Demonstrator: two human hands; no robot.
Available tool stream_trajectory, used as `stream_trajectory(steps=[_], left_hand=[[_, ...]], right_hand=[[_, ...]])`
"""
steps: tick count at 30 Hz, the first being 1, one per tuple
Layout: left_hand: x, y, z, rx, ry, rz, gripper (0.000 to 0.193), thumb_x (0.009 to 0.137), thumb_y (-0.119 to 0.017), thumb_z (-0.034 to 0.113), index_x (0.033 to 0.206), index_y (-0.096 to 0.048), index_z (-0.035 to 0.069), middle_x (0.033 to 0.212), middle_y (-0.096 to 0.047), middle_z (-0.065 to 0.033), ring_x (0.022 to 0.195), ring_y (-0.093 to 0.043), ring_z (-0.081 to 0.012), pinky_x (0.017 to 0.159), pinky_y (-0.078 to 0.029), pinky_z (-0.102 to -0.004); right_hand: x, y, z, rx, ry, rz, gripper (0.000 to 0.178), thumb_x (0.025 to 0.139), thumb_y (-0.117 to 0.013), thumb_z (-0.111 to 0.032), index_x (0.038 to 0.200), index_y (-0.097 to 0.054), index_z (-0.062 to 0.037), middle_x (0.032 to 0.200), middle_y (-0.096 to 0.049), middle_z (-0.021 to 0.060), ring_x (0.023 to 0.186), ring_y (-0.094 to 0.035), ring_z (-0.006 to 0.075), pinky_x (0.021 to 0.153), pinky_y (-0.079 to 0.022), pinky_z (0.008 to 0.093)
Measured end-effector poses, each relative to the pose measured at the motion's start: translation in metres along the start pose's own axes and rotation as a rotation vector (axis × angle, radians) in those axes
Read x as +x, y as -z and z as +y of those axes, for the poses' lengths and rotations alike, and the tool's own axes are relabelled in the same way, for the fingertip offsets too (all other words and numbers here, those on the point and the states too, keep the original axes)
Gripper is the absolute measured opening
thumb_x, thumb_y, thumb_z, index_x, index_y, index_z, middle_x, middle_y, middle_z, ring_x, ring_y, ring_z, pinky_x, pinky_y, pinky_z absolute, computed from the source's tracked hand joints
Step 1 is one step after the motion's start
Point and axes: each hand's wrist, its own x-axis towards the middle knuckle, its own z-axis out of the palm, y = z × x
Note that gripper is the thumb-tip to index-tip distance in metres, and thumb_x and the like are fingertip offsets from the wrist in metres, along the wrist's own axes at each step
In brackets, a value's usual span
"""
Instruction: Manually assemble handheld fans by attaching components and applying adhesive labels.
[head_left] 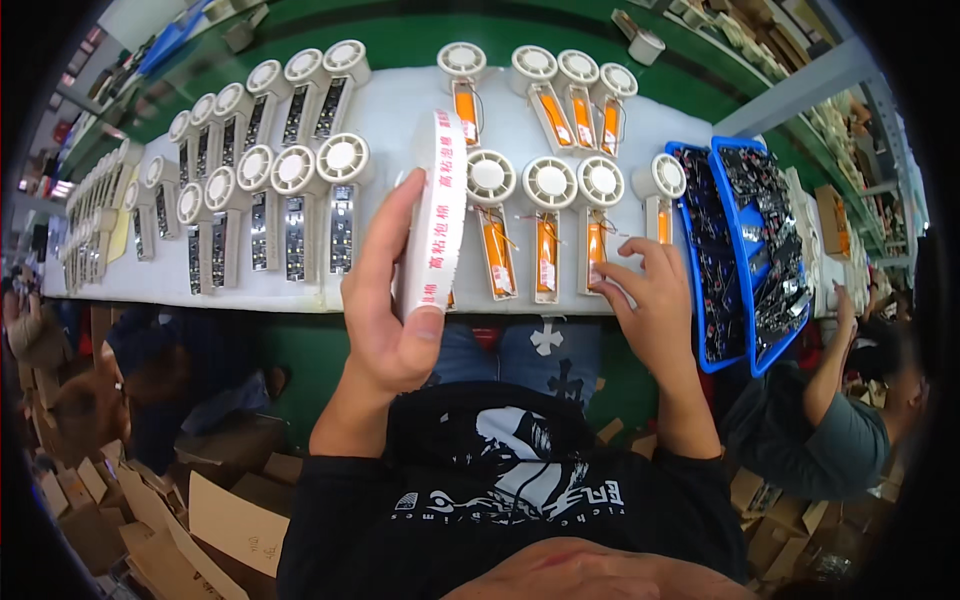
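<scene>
My left hand (pixel 385 280) is wrapped round a roll of white tape (pixel 436 215) with red print, held on edge above the table's front. Beyond it stand white handheld fan housings with round grilles and open handles, each with an orange battery inside. My right hand (pixel 655 300) is at the handle of one fan housing (pixel 597 185), its thumb and index finger close together beside the orange battery (pixel 596 240). What lies between those fingertips is too small to make out. Nearby fan housings (pixel 550 185) carry small white patches with red print on their batteries.
Left on the white-topped table (pixel 400 90) are rows of fan housings with dark circuit boards (pixel 297 230). To the right stand two blue trays (pixel 750 340) full of dark parts. A person (pixel 830 430) works at far right. Cardboard boxes (pixel 235 520) lie behind at left.
</scene>
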Motion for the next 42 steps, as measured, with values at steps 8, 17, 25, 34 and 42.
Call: stream_trajectory(steps=[8,17,25,34,42], left_hand=[[0.000,0.006,-0.025,0.414,-0.332,-0.057,0.083,0.087,-0.056,0.050,0.139,-0.046,-0.013,0.111,-0.063,-0.0259,0.092,-0.064,-0.0313,0.083,-0.045,-0.0384],[-0.009,0.008,-0.060,0.439,-0.607,0.132,0.082,0.086,-0.059,0.056,0.136,-0.049,-0.008,0.111,-0.066,-0.0211,0.084,-0.062,-0.0331,0.079,-0.038,-0.0450],[-0.054,0.042,-0.083,0.563,-0.509,-0.137,0.063,0.096,-0.050,0.061,0.143,-0.046,0.019,0.111,-0.066,-0.0143,0.089,-0.061,-0.0252,0.080,-0.030,-0.0435],[-0.059,0.044,-0.104,0.537,-0.522,-0.005,0.061,0.096,-0.044,0.068,0.144,-0.043,0.031,0.104,-0.067,-0.0050,0.090,-0.060,-0.0211,0.079,-0.028,-0.0441],[-0.039,0.042,-0.085,0.450,-0.391,0.016,0.080,0.094,-0.048,0.067,0.150,-0.036,0.012,0.110,-0.063,-0.0153,0.089,-0.060,-0.0268,0.077,-0.029,-0.0445]], right_hand=[[0.048,0.075,-0.002,0.124,0.012,-0.048,0.012,0.080,-0.074,-0.002,0.092,-0.073,-0.0029,0.083,-0.063,0.0118,0.076,-0.063,0.0289,0.069,-0.050,0.0372],[0.212,0.096,0.084,-0.586,-0.043,-0.085,0.034,0.097,-0.058,-0.031,0.093,-0.070,0.0000,0.091,-0.070,0.0215,0.087,-0.066,0.0417,0.075,-0.053,0.0481],[0.367,-0.031,0.225,-0.610,-0.464,-0.492,0.070,0.092,-0.052,-0.068,0.115,-0.070,-0.0053,0.115,-0.069,0.0227,0.101,-0.069,0.0395,0.086,-0.054,0.0464],[0.444,-0.055,0.241,-0.634,-0.411,-0.764,0.086,0.080,-0.060,-0.074,0.134,-0.061,-0.0074,0.120,-0.068,0.0193,0.103,-0.067,0.0312,0.088,-0.052,0.0419],[0.416,-0.025,-0.029,-0.277,0.578,-0.462,0.053,0.076,-0.081,-0.046,0.110,-0.061,-0.0099,0.095,-0.069,0.0178,0.091,-0.066,0.0390,0.076,-0.051,0.0465]])
